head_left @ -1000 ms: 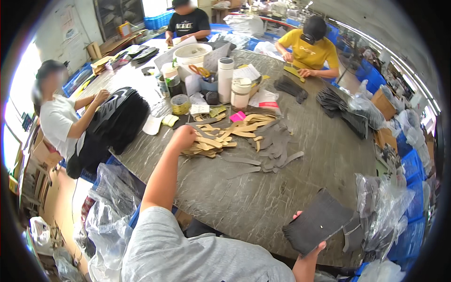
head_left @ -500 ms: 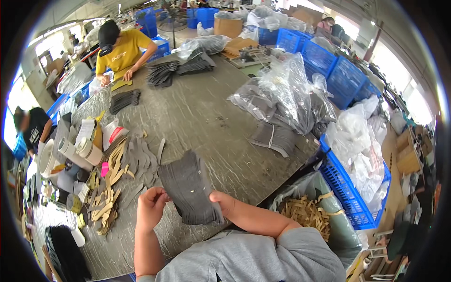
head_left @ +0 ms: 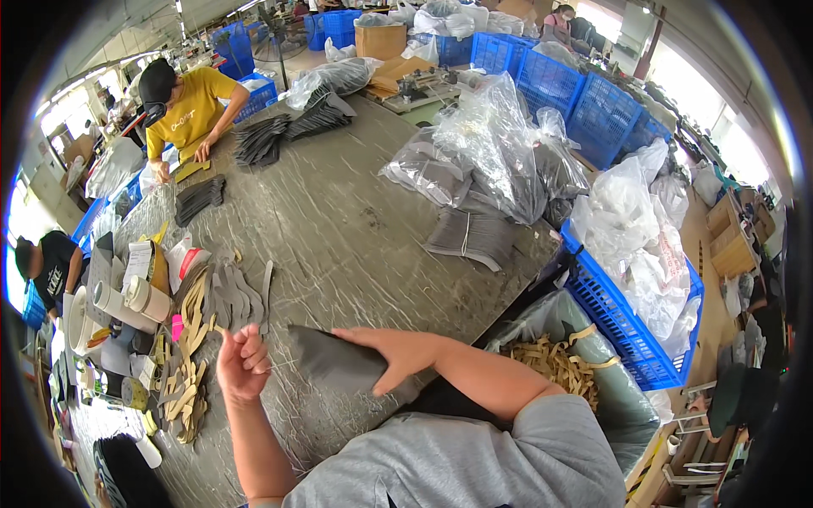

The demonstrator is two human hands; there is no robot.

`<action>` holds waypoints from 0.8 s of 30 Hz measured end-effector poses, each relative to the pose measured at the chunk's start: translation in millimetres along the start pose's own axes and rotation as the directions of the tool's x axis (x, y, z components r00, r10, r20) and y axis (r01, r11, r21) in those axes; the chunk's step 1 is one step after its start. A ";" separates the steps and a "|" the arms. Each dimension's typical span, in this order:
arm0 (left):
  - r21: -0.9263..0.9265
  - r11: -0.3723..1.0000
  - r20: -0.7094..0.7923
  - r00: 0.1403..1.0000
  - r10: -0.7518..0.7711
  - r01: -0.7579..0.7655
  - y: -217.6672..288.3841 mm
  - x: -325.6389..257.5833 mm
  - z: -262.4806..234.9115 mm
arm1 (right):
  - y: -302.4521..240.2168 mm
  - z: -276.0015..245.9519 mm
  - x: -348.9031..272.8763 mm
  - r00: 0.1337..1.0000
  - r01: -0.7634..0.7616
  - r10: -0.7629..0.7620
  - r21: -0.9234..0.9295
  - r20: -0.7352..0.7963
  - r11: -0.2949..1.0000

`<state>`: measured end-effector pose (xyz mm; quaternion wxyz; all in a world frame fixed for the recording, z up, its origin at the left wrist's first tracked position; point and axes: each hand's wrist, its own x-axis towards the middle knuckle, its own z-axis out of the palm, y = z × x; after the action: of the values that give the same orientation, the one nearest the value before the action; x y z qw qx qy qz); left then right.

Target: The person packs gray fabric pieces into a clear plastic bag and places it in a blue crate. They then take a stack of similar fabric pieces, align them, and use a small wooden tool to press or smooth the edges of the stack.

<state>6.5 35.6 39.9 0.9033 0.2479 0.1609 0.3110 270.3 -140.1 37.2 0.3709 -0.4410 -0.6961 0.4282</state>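
Note:
A stack of dark grey, flat-cut sheet pieces (head_left: 326, 362) is in front of me, low over the near part of the table. My right hand (head_left: 385, 349) is closed around its right side, thumb on the near face and fingers along the upper edge. To the left, my left hand (head_left: 244, 366) is raised apart from the stack with its fingers curled in. A small tan tip shows at its fingertips, too small to name. Beyond that hand lie loose grey strips (head_left: 239, 292) and tan strips (head_left: 182, 398) in a heap.
A tied grey stack (head_left: 468, 240) and clear plastic bags (head_left: 491, 152) lie on the table's right. Beside me stand a blue crate (head_left: 622, 317) and a lined bin of tan strips (head_left: 555, 372). Pots and rolls (head_left: 127, 300) crowd the left. A person in yellow (head_left: 190, 110) works across the table.
My left hand has let go of the stack's left side and moved left. My right hand has shifted over the stack, which is now tilted and lower.

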 end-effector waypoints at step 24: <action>0.439 0.791 0.087 0.856 -0.509 0.426 -68.7 16.4 18.9 | 5.1 70.6 20.1 0.917 -0.217 -0.105 0.703 0.384 0.677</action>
<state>60.4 -7.4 15.6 0.8922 0.4113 0.1861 0.0100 201.9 -139.2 10.0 0.3547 -0.1811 -0.5109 0.7618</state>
